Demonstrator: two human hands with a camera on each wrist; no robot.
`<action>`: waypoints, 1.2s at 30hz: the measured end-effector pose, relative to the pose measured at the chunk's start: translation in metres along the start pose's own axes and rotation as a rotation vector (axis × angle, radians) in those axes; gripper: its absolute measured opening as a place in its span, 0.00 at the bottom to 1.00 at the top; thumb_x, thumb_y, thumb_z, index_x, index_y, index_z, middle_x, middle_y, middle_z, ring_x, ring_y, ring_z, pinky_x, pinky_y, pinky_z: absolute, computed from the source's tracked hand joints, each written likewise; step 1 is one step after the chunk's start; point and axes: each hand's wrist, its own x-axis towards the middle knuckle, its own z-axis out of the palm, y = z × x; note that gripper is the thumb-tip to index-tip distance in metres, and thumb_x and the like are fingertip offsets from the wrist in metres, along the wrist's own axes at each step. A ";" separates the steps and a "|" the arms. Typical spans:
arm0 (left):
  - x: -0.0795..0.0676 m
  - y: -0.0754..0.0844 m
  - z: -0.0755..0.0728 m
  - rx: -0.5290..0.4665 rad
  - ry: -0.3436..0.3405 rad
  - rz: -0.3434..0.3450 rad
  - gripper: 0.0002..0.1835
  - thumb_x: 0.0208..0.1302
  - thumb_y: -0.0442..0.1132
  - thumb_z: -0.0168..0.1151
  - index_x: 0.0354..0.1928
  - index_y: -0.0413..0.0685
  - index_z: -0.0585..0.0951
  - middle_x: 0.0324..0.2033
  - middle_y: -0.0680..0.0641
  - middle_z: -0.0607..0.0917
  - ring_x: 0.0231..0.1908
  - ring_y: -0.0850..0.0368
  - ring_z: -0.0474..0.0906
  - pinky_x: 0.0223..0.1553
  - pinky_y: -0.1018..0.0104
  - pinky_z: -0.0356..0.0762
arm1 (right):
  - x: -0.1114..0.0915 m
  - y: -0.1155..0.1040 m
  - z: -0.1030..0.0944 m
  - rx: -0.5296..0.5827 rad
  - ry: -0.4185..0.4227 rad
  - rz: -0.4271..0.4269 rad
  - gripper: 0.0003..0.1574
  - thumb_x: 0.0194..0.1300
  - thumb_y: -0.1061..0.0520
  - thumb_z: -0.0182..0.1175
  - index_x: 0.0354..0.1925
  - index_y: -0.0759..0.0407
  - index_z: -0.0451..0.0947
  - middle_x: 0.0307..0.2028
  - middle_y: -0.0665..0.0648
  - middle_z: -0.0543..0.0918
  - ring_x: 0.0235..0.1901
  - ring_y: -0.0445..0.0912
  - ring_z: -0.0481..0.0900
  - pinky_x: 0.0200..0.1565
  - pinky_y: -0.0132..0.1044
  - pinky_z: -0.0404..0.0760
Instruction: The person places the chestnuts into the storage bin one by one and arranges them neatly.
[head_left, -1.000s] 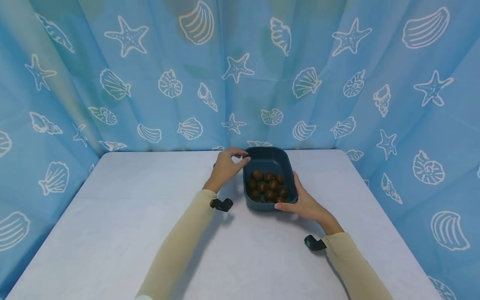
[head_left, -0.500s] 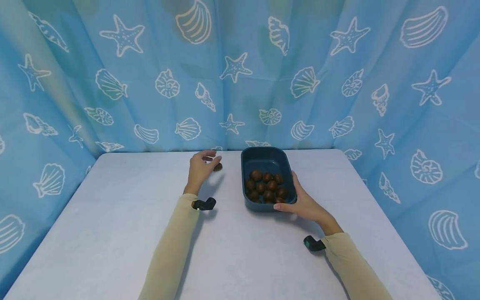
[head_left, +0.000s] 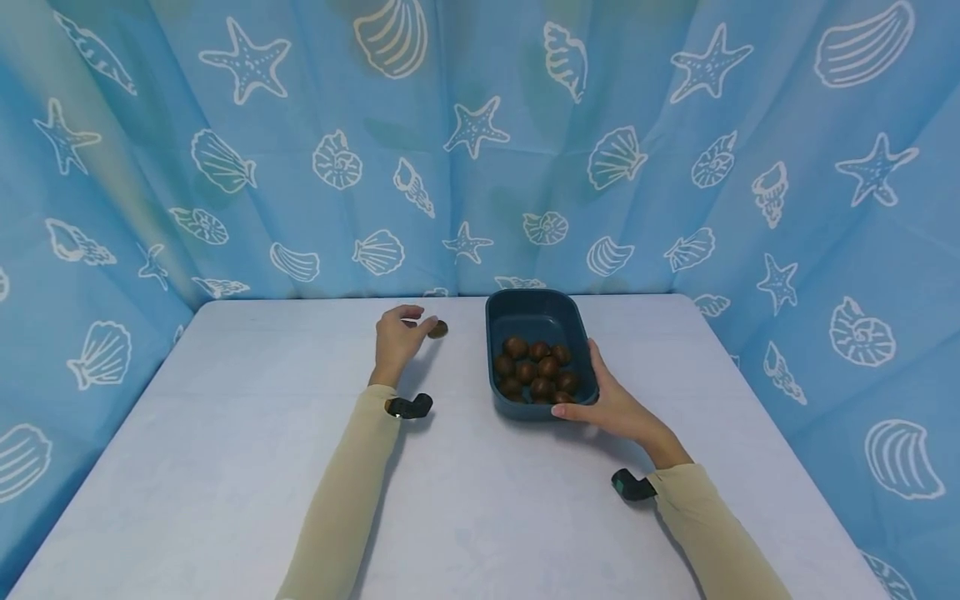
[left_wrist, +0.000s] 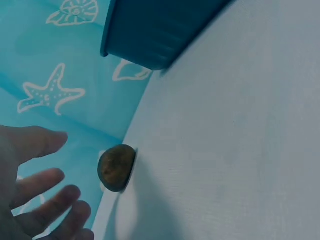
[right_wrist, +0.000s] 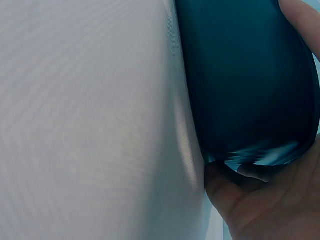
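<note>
A brown, domed piece that looks like a chestnut (head_left: pixel 438 330) lies on the table near its far edge. My left hand (head_left: pixel 399 340) is just left of it, thumb and fingers apart and curved. In the left wrist view a gap shows between the fingers (left_wrist: pixel 50 205) and the chestnut-like piece (left_wrist: pixel 117 168). To the right stands a dark blue rectangular box (head_left: pixel 534 327), its near half filled with several glossy brown round pieces (head_left: pixel 542 368). My right hand (head_left: pixel 617 410) grips the box's near right corner, thumb at the front and fingers along the right side.
A white cloth covers the table (head_left: pixel 225 433). Right behind its far edge hangs a blue curtain (head_left: pixel 480 192) with white shells and starfish. Each wrist carries a small black camera (head_left: pixel 409 407) over a beige sleeve (head_left: pixel 337 500).
My left hand has moved left, from beside the box's left rim to the lone brown piece, which it had mostly hidden. The right hand and the box stay where they were.
</note>
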 end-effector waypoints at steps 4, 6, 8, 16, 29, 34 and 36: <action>0.000 -0.002 0.002 0.015 -0.035 -0.046 0.24 0.67 0.46 0.70 0.58 0.37 0.83 0.56 0.35 0.85 0.55 0.39 0.83 0.55 0.46 0.82 | -0.001 -0.001 -0.001 -0.005 0.000 0.007 0.85 0.57 0.36 0.75 0.81 0.40 0.16 0.84 0.61 0.32 0.82 0.68 0.37 0.73 0.76 0.50; 0.000 -0.003 0.003 0.031 -0.050 -0.060 0.25 0.67 0.46 0.70 0.59 0.37 0.82 0.57 0.35 0.85 0.57 0.39 0.83 0.57 0.46 0.81 | -0.001 -0.002 -0.001 -0.002 0.000 0.009 0.85 0.57 0.36 0.75 0.82 0.42 0.17 0.84 0.61 0.32 0.82 0.68 0.37 0.73 0.76 0.49; 0.000 -0.003 0.004 0.049 -0.061 -0.063 0.25 0.66 0.47 0.70 0.59 0.37 0.82 0.57 0.35 0.85 0.58 0.39 0.82 0.58 0.46 0.81 | -0.001 -0.002 -0.001 0.001 0.000 0.009 0.85 0.57 0.36 0.75 0.82 0.42 0.17 0.84 0.61 0.32 0.82 0.68 0.36 0.73 0.76 0.49; 0.001 -0.005 0.008 0.106 -0.083 -0.026 0.25 0.64 0.44 0.73 0.58 0.35 0.83 0.55 0.35 0.87 0.56 0.40 0.84 0.58 0.48 0.81 | -0.001 -0.001 0.000 0.008 -0.003 0.001 0.85 0.57 0.36 0.75 0.82 0.43 0.17 0.84 0.60 0.32 0.82 0.68 0.36 0.73 0.76 0.49; 0.003 0.000 0.012 0.244 -0.124 -0.039 0.23 0.63 0.42 0.74 0.58 0.38 0.84 0.51 0.36 0.88 0.53 0.42 0.83 0.57 0.48 0.80 | -0.001 -0.002 0.000 0.009 0.000 -0.003 0.85 0.57 0.36 0.75 0.82 0.42 0.17 0.84 0.60 0.32 0.82 0.68 0.37 0.73 0.76 0.50; 0.003 -0.001 0.014 0.248 -0.120 -0.016 0.21 0.62 0.40 0.74 0.56 0.37 0.85 0.54 0.37 0.87 0.55 0.41 0.83 0.58 0.47 0.80 | -0.002 -0.003 -0.001 0.004 -0.001 0.003 0.85 0.58 0.35 0.74 0.82 0.42 0.17 0.84 0.61 0.32 0.82 0.68 0.37 0.73 0.76 0.50; 0.003 -0.002 0.015 0.253 -0.117 0.000 0.21 0.62 0.39 0.73 0.55 0.37 0.85 0.53 0.37 0.88 0.54 0.42 0.84 0.57 0.48 0.80 | -0.002 -0.003 -0.001 0.004 -0.002 0.006 0.85 0.58 0.35 0.74 0.82 0.42 0.17 0.84 0.61 0.32 0.82 0.68 0.37 0.73 0.76 0.50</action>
